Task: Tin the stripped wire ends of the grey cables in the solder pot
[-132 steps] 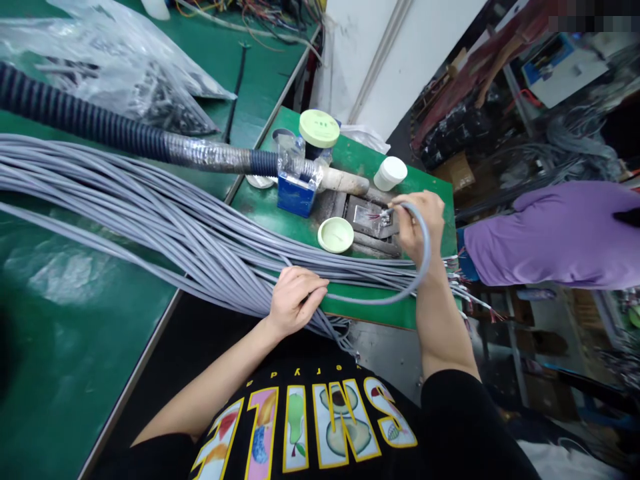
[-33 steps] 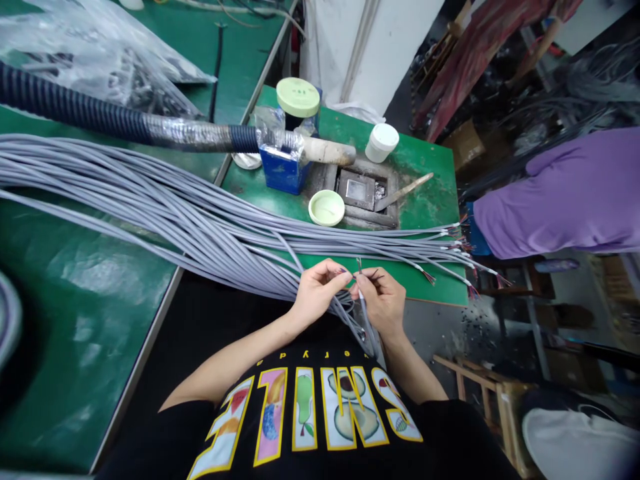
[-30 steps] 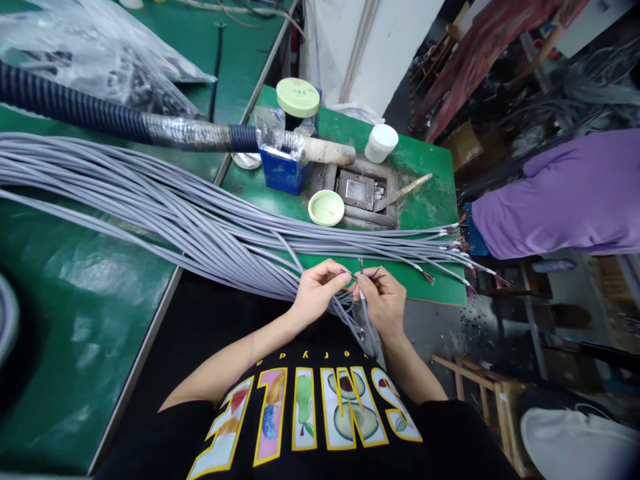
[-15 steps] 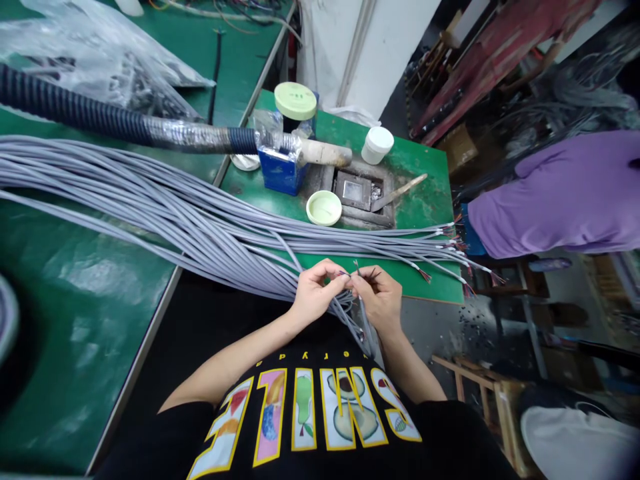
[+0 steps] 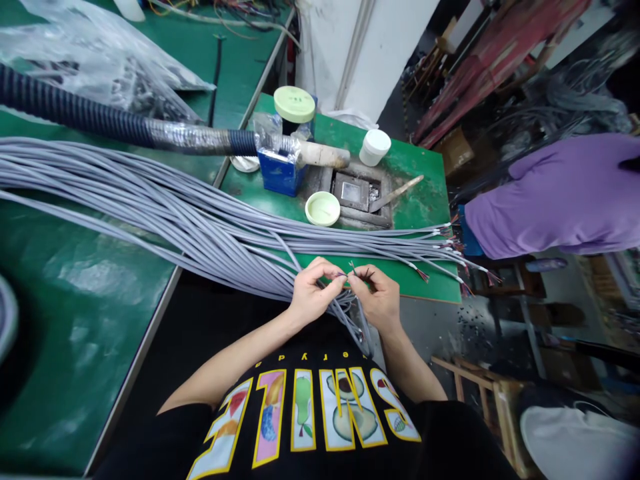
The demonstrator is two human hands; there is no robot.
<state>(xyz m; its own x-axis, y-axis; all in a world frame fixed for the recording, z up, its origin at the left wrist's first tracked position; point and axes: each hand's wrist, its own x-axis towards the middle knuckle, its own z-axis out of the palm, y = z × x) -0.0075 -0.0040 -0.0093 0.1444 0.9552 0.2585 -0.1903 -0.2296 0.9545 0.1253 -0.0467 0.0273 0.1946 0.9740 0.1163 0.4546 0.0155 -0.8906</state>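
Observation:
My left hand (image 5: 314, 288) pinches a thin dark wire between thumb and forefinger. Close beside it, my right hand (image 5: 377, 293) is closed on the thin wires at a grey cable's end, thumb and fingers pressed together. Fine wire ends (image 5: 352, 265) poke up between the two hands. Loose cable ends (image 5: 361, 330) hang just under my hands, in front of my shirt. A thick bundle of grey cables (image 5: 200, 213) runs from the left across the bench behind my hands. At its right end the stripped ends (image 5: 463, 263) show thin red and dark wires.
On the green bench (image 5: 430, 160) are a solder pot (image 5: 351, 191), a wood-handled scraper (image 5: 400, 193), a pale dish (image 5: 323, 209), a white tub (image 5: 375, 147) and a blue box (image 5: 281, 172). A black hose (image 5: 120, 120) ends above the pot. A person in purple (image 5: 565, 193) is at right.
The fingertips have parted very slightly, with both hands still on the wires. The view has shifted a little; the bench things look unchanged.

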